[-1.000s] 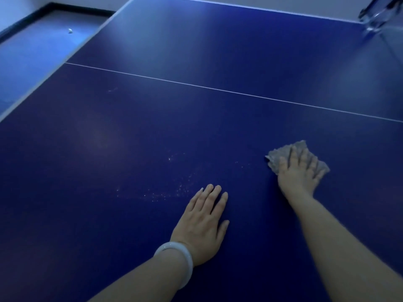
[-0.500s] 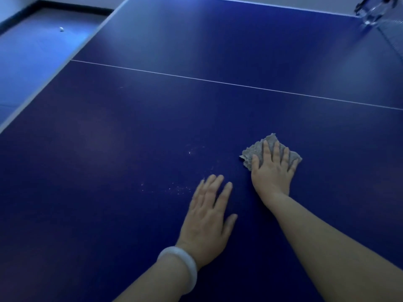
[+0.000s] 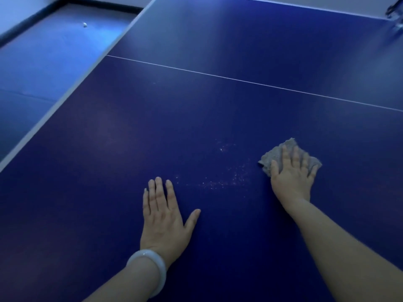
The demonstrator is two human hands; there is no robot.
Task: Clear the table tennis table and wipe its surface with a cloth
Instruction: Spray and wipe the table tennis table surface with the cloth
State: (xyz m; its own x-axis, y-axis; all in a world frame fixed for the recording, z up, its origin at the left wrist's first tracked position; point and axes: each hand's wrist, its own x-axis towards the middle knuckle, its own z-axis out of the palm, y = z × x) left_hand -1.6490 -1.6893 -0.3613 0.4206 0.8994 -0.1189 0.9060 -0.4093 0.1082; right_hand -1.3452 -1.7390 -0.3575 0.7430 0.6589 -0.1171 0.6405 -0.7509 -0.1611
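The dark blue table tennis table [image 3: 152, 118] fills most of the view, with a thin white line running across it. My right hand [image 3: 291, 177] presses flat on a small grey cloth [image 3: 272, 156] on the table surface, fingers spread over it. My left hand [image 3: 162, 216], with a pale bangle at the wrist, lies palm down on the table to the left, fingers apart and holding nothing. A patch of pale dusty specks [image 3: 220, 182] lies on the surface between the two hands.
The table's white left edge [image 3: 65, 99] runs diagonally; beyond it is blue floor with a small white ball [image 3: 84, 24] near the wall. A blurred metal clamp-like part [image 3: 394, 12] sits at the far right edge of the table.
My right hand slid the cloth left toward the specks, then back to the right. The left hand has stayed flat on the table. The view has shifted to the left.
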